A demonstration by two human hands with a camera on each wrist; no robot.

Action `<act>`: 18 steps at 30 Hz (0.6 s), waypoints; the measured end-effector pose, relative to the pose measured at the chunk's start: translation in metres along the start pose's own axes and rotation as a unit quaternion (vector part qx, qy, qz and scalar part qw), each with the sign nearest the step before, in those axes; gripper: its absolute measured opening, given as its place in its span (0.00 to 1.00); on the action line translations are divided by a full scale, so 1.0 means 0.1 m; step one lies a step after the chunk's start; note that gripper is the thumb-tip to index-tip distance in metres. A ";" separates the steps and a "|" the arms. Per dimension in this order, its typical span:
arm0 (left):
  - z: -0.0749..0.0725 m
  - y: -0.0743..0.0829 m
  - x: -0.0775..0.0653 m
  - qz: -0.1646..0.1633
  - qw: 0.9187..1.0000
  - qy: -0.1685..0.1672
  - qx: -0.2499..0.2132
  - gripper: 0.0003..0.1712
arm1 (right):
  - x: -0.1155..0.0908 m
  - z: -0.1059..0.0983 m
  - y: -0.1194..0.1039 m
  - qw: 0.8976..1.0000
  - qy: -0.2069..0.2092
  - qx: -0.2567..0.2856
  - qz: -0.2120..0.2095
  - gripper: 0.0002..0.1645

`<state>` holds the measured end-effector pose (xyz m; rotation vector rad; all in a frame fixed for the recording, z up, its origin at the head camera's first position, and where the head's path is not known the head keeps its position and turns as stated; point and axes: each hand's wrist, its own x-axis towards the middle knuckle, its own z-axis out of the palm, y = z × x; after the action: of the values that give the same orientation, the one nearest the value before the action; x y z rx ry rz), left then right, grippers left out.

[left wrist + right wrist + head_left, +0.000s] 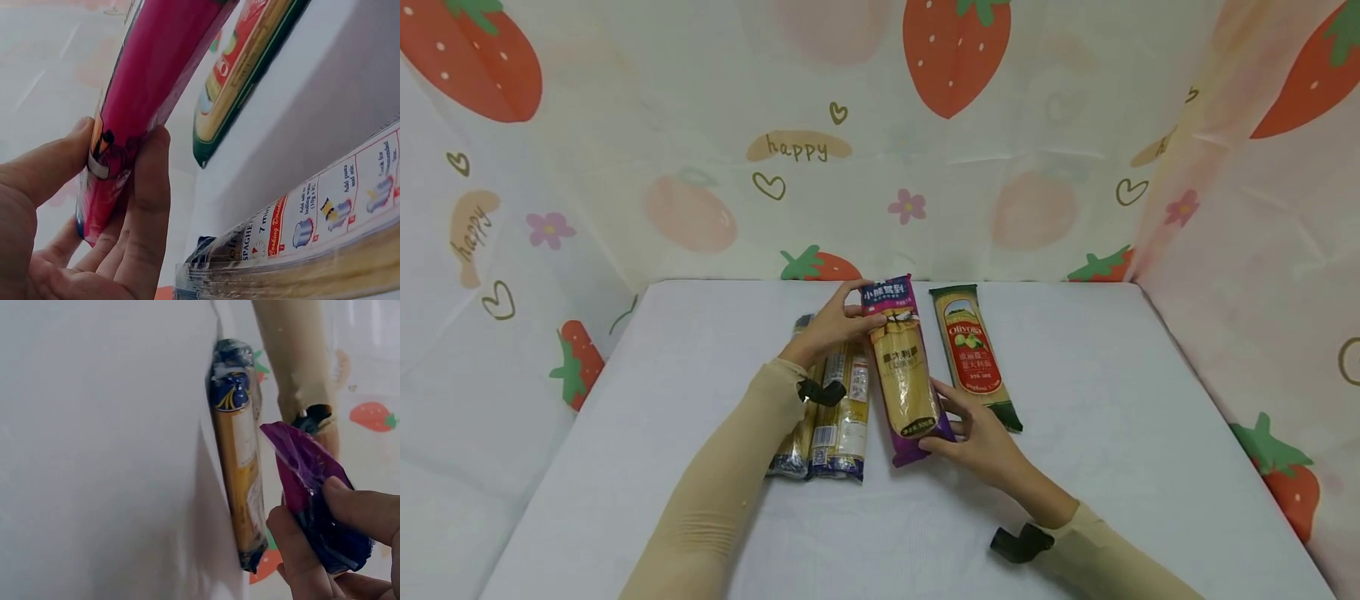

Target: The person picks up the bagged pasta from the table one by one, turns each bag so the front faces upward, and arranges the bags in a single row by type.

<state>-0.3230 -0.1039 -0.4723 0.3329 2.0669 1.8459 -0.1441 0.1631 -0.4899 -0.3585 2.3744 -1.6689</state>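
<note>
- My left fingers and right fingers grasp the purple pack, not yet laid down.
- Two blue-ended packs lie side by side; the red-labelled pack lies apart.

White-covered bench, pasta packs on it.
Two blue-ended spaghetti packs lie side by side, left of centre; a green-ended pack lies to their right, red label up.
</note>
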 end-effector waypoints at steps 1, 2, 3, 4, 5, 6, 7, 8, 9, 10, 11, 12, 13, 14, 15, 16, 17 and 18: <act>0.01 0.00 0.01 0.000 1.000 0.002 0.002 0.47 | 0.01 0.00 -0.01 1.000 0.000 -0.001 -0.001 0.55; 0.01 0.00 0.01 0.000 1.000 0.003 0.003 0.47 | 0.01 0.00 -0.01 1.000 0.002 -0.002 -0.002 0.55; 0.02 0.00 0.03 0.000 1.000 0.003 0.003 0.47 | 0.02 0.00 -0.02 1.000 0.003 -0.001 -0.002 0.54; 0.03 0.00 0.04 0.000 1.000 0.004 0.005 0.47 | 0.03 0.01 -0.02 1.000 0.004 0.000 -0.002 0.54; 0.04 0.00 0.04 -0.001 1.000 0.006 0.009 0.47 | 0.04 0.01 -0.02 1.000 0.007 -0.001 -0.001 0.54; 0.05 0.00 0.06 -0.002 1.000 0.007 0.011 0.47 | 0.05 0.02 -0.02 1.000 0.011 -0.005 0.002 0.53; 0.06 0.00 0.07 -0.003 1.000 0.009 0.016 0.47 | 0.05 0.02 -0.02 1.000 0.016 -0.010 0.005 0.53; 0.07 0.00 0.08 -0.005 1.000 0.013 0.024 0.47 | 0.06 0.02 -0.02 1.000 0.021 -0.017 0.009 0.53; 0.08 0.00 0.09 -0.006 0.999 0.017 0.032 0.47 | 0.07 0.03 -0.03 0.999 0.025 -0.025 0.010 0.52; 0.09 0.00 0.10 -0.007 0.999 0.023 0.043 0.47 | 0.08 0.04 -0.03 0.999 0.029 -0.031 0.015 0.52; 0.10 0.01 0.10 -0.008 0.998 0.029 0.053 0.47 | 0.09 0.04 -0.03 0.999 0.033 -0.037 0.019 0.52; 0.11 0.01 0.11 -0.008 0.997 0.033 0.066 0.47 | 0.10 0.04 -0.04 0.998 0.037 -0.044 0.023 0.52; 0.12 0.02 0.12 -0.008 0.996 0.038 0.079 0.47 | 0.12 0.05 -0.04 0.998 0.039 -0.049 0.027 0.52; 0.13 0.02 0.13 -0.009 0.995 0.042 0.090 0.47 | 0.13 0.06 -0.05 0.997 0.041 -0.052 0.030 0.52; 0.14 0.02 0.15 -0.010 0.994 0.044 0.099 0.46 | 0.14 0.06 -0.05 0.997 0.043 -0.055 0.033 0.51; 0.15 0.03 0.16 -0.011 0.993 0.046 0.112 0.46 | 0.15 0.07 -0.05 0.997 0.044 -0.058 0.036 0.51; 0.15 0.03 0.18 -0.015 0.991 0.046 0.122 0.46 | 0.17 0.08 -0.05 0.996 0.044 -0.063 0.036 0.51; 0.15 0.03 0.19 -0.017 0.990 0.046 0.133 0.45 | 0.18 0.08 -0.05 0.996 0.045 -0.069 0.037 0.51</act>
<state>-0.3342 -0.0820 -0.4730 0.2810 2.3711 1.5935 -0.1585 0.1485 -0.4890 -0.2177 2.5423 -1.5249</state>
